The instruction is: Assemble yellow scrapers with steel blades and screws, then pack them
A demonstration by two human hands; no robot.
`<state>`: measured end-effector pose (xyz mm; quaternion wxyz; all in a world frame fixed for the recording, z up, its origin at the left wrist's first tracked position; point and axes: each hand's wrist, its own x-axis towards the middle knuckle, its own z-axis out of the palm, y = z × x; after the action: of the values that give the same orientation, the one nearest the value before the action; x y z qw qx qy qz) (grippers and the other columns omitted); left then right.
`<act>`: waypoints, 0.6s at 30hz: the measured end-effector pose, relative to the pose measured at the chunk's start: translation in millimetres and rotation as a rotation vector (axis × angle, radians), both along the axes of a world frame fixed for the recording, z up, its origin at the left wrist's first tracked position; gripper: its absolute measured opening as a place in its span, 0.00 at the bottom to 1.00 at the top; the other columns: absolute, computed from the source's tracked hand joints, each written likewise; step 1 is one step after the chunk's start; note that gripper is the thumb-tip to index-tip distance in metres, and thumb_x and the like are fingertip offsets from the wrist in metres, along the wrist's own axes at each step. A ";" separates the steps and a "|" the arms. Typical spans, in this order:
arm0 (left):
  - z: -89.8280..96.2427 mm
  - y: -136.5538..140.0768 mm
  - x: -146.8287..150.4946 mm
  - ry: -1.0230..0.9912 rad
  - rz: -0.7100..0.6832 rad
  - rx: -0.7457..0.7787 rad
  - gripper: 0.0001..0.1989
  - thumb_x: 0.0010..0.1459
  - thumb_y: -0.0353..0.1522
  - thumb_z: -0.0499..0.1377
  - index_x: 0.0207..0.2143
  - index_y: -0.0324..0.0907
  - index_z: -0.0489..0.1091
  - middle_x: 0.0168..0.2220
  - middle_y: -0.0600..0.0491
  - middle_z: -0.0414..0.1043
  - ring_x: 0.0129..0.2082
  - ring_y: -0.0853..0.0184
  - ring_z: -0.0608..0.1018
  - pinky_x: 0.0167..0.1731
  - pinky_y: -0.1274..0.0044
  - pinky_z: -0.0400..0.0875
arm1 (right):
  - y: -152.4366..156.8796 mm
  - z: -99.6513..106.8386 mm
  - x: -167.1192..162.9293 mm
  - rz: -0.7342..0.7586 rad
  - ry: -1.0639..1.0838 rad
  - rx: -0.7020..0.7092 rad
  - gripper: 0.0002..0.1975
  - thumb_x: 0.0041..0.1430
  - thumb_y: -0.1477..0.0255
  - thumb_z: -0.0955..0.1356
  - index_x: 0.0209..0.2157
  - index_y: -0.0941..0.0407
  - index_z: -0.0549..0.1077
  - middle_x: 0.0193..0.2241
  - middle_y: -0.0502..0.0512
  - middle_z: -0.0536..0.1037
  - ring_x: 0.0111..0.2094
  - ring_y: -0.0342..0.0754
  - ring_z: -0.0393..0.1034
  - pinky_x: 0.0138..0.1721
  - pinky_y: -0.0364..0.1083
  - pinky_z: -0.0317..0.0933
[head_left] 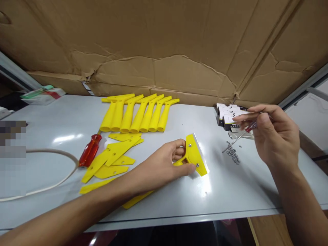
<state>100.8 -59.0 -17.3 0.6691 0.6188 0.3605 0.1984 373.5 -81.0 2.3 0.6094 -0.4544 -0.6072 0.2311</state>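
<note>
My left hand is closed around the neck of a yellow scraper, whose head carries a metal blade along its right edge and two screws. Between the thumb and fingers of my right hand is a thin screwdriver with a red handle, its tip pointing down and left. Just past that tip lies a small heap of screws on the table. The scraper's own handle is mostly hidden by my left hand.
Several yellow scraper handles stand in a row at the back. Flat yellow plates lie piled left of centre, partly under my left forearm. A larger red screwdriver, a white cable and black-and-white boxes also occupy the table. Cardboard walls the back.
</note>
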 end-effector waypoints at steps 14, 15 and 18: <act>25.4 -16.7 -14.8 -0.127 0.057 0.163 0.19 0.52 0.36 0.74 0.45 0.45 0.75 0.42 0.50 0.81 0.42 0.59 0.83 0.46 0.68 0.80 | 12.4 -16.1 -3.7 0.161 0.263 -0.245 0.12 0.68 0.59 0.71 0.37 0.53 0.75 0.37 0.56 0.83 0.27 0.43 0.72 0.25 0.44 0.69; 22.7 -17.6 -15.7 -0.108 0.109 0.295 0.16 0.54 0.37 0.72 0.44 0.45 0.75 0.41 0.50 0.81 0.40 0.59 0.83 0.43 0.69 0.81 | 13.1 -16.3 -3.1 0.162 0.277 -0.247 0.12 0.68 0.59 0.70 0.38 0.53 0.75 0.38 0.56 0.83 0.28 0.43 0.73 0.26 0.43 0.69; 4.5 -10.4 -18.7 -0.030 0.126 0.769 0.07 0.62 0.37 0.65 0.42 0.46 0.77 0.39 0.47 0.81 0.38 0.59 0.82 0.43 0.67 0.80 | 15.1 -17.6 0.0 0.170 0.274 -0.246 0.10 0.68 0.60 0.71 0.41 0.51 0.74 0.42 0.55 0.82 0.31 0.43 0.73 0.30 0.44 0.72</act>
<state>82.0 -69.4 -12.7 0.3798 0.7984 0.2873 0.3686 373.4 -65.8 -15.4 0.6046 -0.4367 -0.5221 0.4138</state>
